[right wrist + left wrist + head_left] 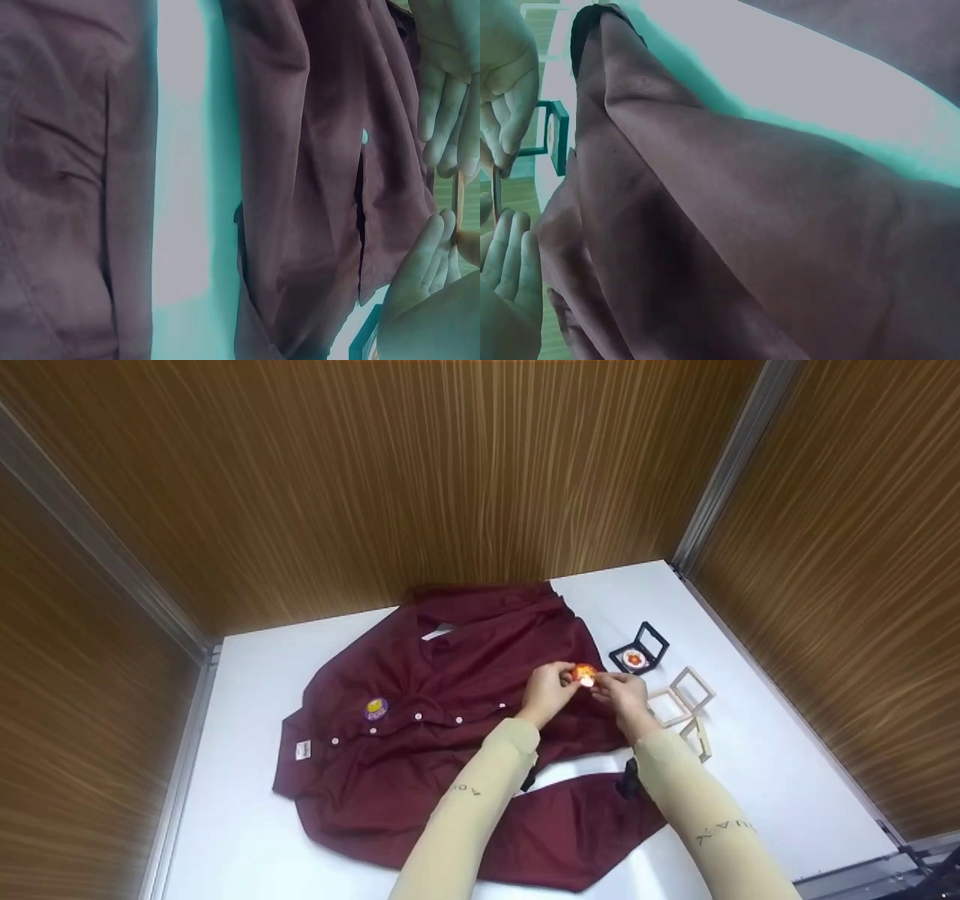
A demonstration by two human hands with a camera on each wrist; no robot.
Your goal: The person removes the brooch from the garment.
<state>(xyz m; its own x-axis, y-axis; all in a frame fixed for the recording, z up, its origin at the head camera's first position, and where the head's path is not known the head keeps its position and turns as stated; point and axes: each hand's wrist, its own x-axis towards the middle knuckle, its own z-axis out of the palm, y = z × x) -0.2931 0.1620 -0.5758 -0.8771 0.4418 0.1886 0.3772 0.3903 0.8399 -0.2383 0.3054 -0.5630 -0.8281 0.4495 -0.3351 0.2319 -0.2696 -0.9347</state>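
Observation:
Above the right part of a maroon long-sleeved shirt (465,675), both hands hold a round, shiny orange badge (584,673) between them. The left hand (547,690) pinches its left edge with thumb and fingertips. On the opposite edge, the right hand (624,696) grips it the same way. Both wrist views show the badge edge-on as a thin strip (497,195) between the two sets of fingertips. A purple and yellow round badge (376,709) sits on the shirt front, left of the hands, near the white buttons.
Right of the shirt stands an open black frame case (639,649) with a red-and-white round badge (634,659) in it. Nearer lie an open pale wooden frame (681,699) and another light frame (697,737). Wood-grain panels (360,472) enclose the white table (780,780).

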